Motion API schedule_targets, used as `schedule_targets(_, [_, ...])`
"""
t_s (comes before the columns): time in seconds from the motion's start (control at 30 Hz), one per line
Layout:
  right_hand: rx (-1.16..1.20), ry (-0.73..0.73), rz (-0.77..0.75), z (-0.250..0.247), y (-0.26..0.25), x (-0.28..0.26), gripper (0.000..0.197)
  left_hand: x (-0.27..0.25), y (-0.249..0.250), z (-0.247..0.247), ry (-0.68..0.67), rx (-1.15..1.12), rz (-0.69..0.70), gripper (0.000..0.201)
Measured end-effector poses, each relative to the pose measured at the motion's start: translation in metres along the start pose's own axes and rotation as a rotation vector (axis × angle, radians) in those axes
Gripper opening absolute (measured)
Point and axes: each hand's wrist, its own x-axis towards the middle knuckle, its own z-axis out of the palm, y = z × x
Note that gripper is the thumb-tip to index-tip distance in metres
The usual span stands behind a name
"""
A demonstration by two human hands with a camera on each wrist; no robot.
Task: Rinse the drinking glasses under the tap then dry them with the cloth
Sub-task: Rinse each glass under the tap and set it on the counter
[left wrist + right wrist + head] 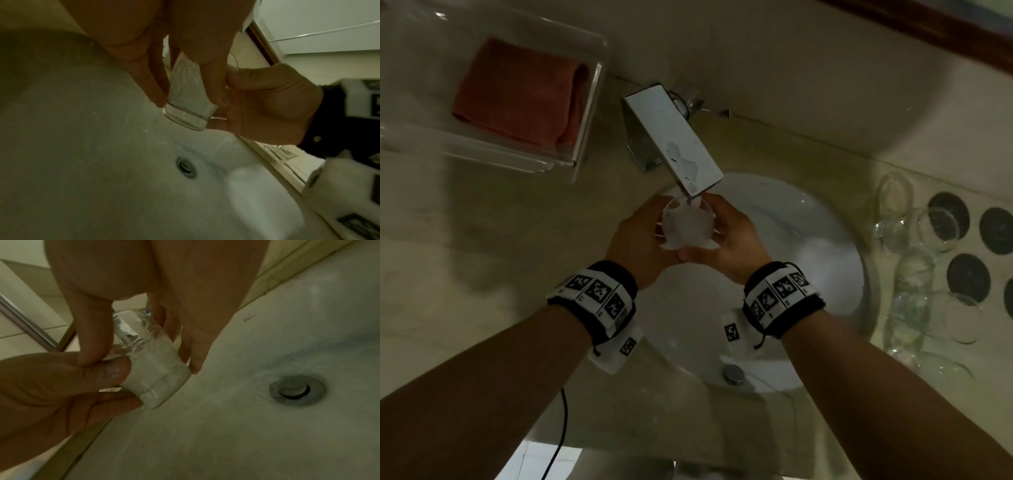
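You clamp both your left hand [635,236] and right hand [736,236] around the clear drinking glass [686,224], fingers curled on its sides, so the square metal tap [671,137] fills it.

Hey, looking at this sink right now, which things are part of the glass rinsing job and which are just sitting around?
Part of the job:
- clear drinking glass, held by left hand and right hand
- flat chrome tap
- white round basin
- folded reddish cloth
- other clear glasses on the counter

Just lying about:
- clear plastic tray under the cloth
- dark round coasters
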Motion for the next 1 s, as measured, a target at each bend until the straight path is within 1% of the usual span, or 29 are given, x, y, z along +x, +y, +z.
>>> schedule_targets(0.13, [0.064,0.042,-0.006,0.001,0.006,0.000,0.084,0.002,-0.006,0.003,-0.001,-0.051,-0.031,0.072])
schedule_targets(0.27, [0.105,0.069,-0.005,0.003,0.012,-0.001,0.081,0.004,-0.006,0.003,0.000,0.004,-0.005,0.072])
schedule_targets(0.33, [0.111,0.080,-0.008,0.005,0.016,-0.002,0.083,0.003,-0.004,0.003,0.001,-0.007,-0.007,0.069])
schedule_targets(0.4, [0.098,0.097,-0.008,0.006,0.016,-0.003,0.082,0.002,-0.003,0.004,-0.006,-0.027,-0.007,0.070])
schedule_targets(0.47, [0.081,0.114,0.024,0.006,0.020,-0.003,0.072,0.001,-0.002,0.006,-0.010,-0.011,-0.002,0.076])
schedule_targets(0.5, [0.073,0.120,0.062,0.007,0.023,-0.001,0.063,0.001,-0.002,0.007,-0.015,0.026,-0.006,0.079])
schedule_targets(0.57, [0.051,0.107,0.164,0.007,0.026,0.001,0.053,0.001,-0.002,0.009,-0.036,0.110,-0.061,0.083])
schedule_targets(0.6, [0.039,0.086,0.223,0.006,0.027,0.002,0.056,0.001,-0.002,0.010,-0.070,0.138,-0.101,0.083])
schedule_targets(0.67, [0.014,0.028,0.337,0.004,0.025,0.001,0.063,0.000,-0.002,0.012,-0.155,0.165,-0.183,0.091])
schedule_targets(0.7, [-0.010,0.003,0.382,0.004,0.022,0.000,0.067,-0.001,-0.001,0.012,-0.184,0.182,-0.221,0.091])
schedule_targets(0.73, [-0.025,-0.015,0.417,0.003,0.020,-0.001,0.073,-0.001,-0.001,0.013,-0.197,0.206,-0.242,0.087])
schedule_targets(0.77, [-0.030,-0.021,0.444,0.003,0.020,-0.002,0.077,-0.001,0.001,0.013,-0.202,0.222,-0.242,0.081])
schedule_targets(0.83, [-0.032,0.004,0.473,0.003,0.020,-0.001,0.073,-0.001,0.004,0.016,-0.189,0.242,-0.207,0.073])
schedule_targets(0.9, [-0.057,0.008,0.491,0.002,0.020,0.000,0.070,-0.002,0.008,0.018,-0.169,0.230,-0.208,0.073])
schedule_targets(1.0, [-0.055,0.001,0.491,0.000,0.018,0.002,0.078,0.002,0.004,0.019,-0.142,0.135,-0.219,0.069])
